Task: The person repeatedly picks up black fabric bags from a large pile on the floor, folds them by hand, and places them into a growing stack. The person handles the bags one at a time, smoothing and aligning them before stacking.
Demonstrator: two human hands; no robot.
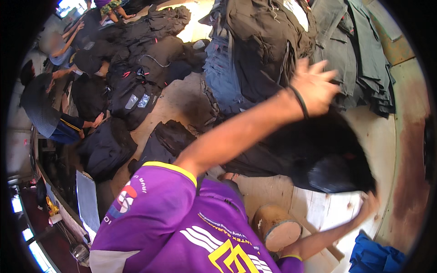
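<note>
- A pale wooden floor (268, 191) runs under everything, its right edge meeting a brown-stained wall (412, 150).
- Toward the floor's far left corner sprawls a heap of dark garments (141, 59), with two people (38, 107) working along the left edge.
- By the far edge stands a pile of black clothing (259, 36), with faded blue garments (221, 68) under its left side and grey trousers (341, 59) to its right.
- Nearest me, the worker wears a purple shirt (150, 214) with yellow trim.
- A black garment (314, 141), blurred, spreads between the worker's arms, near the right edge of the floor.
- A crumpled blue cloth (375, 255) lies at the near right corner.
- Just left of it sits a brown drum (277, 227), its pale round end showing.
- The left hand (314, 86) has its fingers spread apart above the black garment's far side; whether they touch I can't tell.
- The right hand (369, 204), smaller to my eye, is clamped on the garment's near right corner.
</note>
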